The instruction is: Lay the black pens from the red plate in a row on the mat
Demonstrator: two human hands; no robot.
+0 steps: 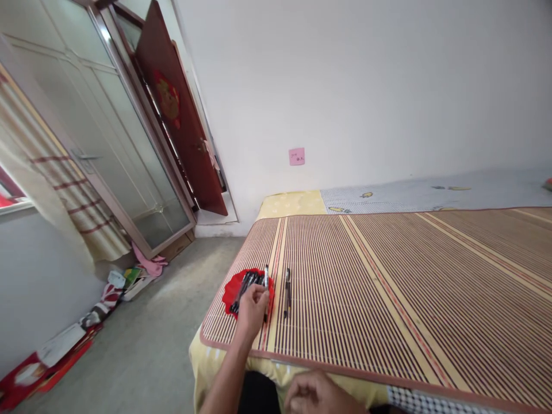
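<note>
My left hand (253,307) is closed on a pen (266,278), held over the right rim of a red scalloped dish (230,292). Inside the dish lies a bunch of several dark pens (247,284), partly covered by my hand. To the right, a single black pen (287,292) rests on the striped mat (328,299), pointing away from me. My right hand (317,392) is low at the bed's front edge, away from the pens. Its fingers are curled, and whatever they may hold is hidden.
The mat covers a bed with a yellow and grey sheet (293,202), against a white wall (362,92). Left of the bed is a concrete floor (159,322). Clothes and papers (64,345) lie along the left wall. A glazed door (103,126) and a red-brown door (181,115) stand beyond.
</note>
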